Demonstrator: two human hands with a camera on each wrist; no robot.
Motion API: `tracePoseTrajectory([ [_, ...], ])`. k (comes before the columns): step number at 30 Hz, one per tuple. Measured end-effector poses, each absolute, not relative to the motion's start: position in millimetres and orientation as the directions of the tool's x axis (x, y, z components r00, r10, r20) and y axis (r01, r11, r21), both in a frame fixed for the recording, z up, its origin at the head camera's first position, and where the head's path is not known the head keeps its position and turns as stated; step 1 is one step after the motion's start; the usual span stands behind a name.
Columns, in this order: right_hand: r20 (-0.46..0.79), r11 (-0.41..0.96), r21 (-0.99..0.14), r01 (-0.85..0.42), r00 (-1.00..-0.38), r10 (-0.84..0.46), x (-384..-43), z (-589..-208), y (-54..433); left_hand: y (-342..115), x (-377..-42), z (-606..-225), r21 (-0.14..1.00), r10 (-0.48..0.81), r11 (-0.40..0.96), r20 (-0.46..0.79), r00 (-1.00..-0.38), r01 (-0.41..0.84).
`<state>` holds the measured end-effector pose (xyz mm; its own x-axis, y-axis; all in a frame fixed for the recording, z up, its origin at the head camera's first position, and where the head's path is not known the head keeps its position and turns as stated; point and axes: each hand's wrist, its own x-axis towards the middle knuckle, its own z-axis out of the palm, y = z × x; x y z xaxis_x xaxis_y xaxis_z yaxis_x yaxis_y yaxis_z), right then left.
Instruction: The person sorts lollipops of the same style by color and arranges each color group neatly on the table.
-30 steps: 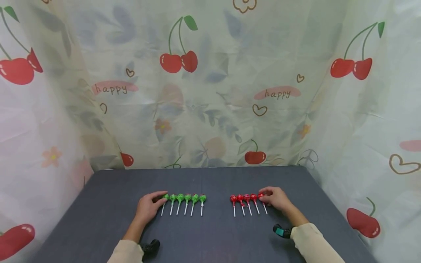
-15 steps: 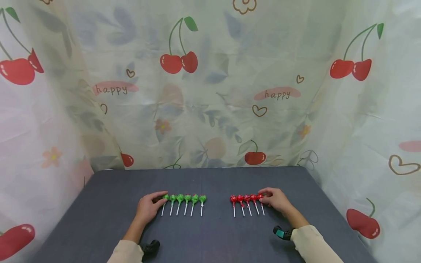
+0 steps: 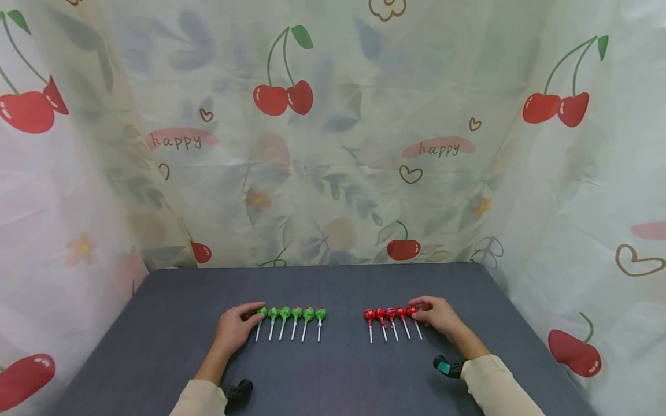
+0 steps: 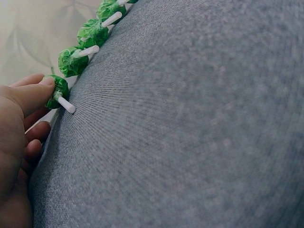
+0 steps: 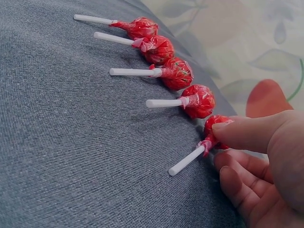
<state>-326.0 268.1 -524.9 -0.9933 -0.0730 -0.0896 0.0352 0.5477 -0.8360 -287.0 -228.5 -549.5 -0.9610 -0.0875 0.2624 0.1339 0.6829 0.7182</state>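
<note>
Green-wrapped lollipops (image 3: 296, 313) lie in a row left of centre in the head view, their white sticks toward the person. My left hand (image 3: 232, 330) pinches the head of the leftmost green lollipop (image 4: 61, 90) between thumb and fingers. A second row, of red-wrapped lollipops (image 3: 391, 314), lies right of centre. At its right end my right hand (image 3: 439, 316) pinches a red lollipop (image 5: 209, 135), thumb over its head. In the right wrist view, this lollipop's stick is angled differently from the neighbouring red ones. The thumb and fingers partly hide both pinched heads.
A dark grey cloth-covered table (image 3: 338, 375) bears both rows, with a gap between green and red. A curtain printed with cherries (image 3: 333, 173) rises behind the table and along both sides. Black wrist devices (image 3: 447, 367) sit below each hand.
The stick of the red lollipop in my right hand swung a little left, then back right. The left hand and the green row have stayed put.
</note>
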Motion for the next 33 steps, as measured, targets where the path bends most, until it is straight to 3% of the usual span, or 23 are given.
tracePoseTrajectory([
  [26,-0.030,0.435,-0.900,0.032,-0.999,0.012,-320.5,-529.0,273.8,-228.4,-286.3,-547.1,0.746,-0.072,0.641,0.294,-0.953,0.182],
  [33,-0.008,0.409,-0.912,0.026,-0.999,0.045,-317.1,-527.2,275.4,-232.8,-280.7,-547.1,0.774,-0.143,0.603,0.345,-0.928,0.194],
])
